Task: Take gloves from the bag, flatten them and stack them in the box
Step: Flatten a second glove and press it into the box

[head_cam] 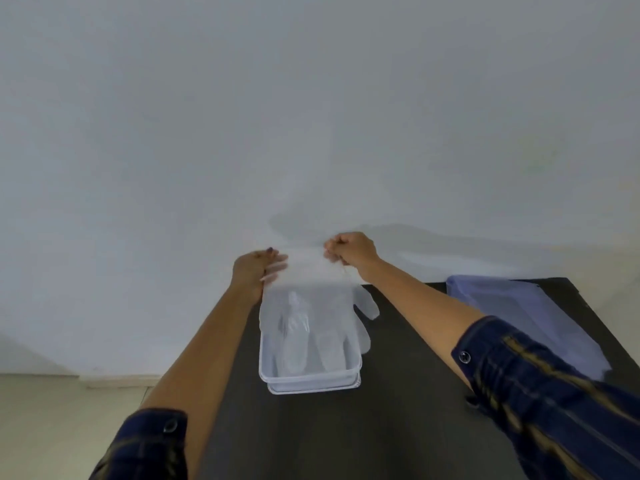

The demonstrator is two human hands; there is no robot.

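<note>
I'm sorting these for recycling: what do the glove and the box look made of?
Glove: thin, clear plastic film, probably polyethylene; it hangs limp and see-through. Box: stiffer clear plastic, glossy, with a rim that keeps its shape. The exact plastics cannot be told.

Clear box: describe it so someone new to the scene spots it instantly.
Start at the dark table against the white wall. Near its left edge, between the person's forearms, sits the clear box, a shallow rectangular plastic tray. Unlike the flat bluish bag lying to the right, it has raised rims, and a translucent glove hangs into it.
</note>
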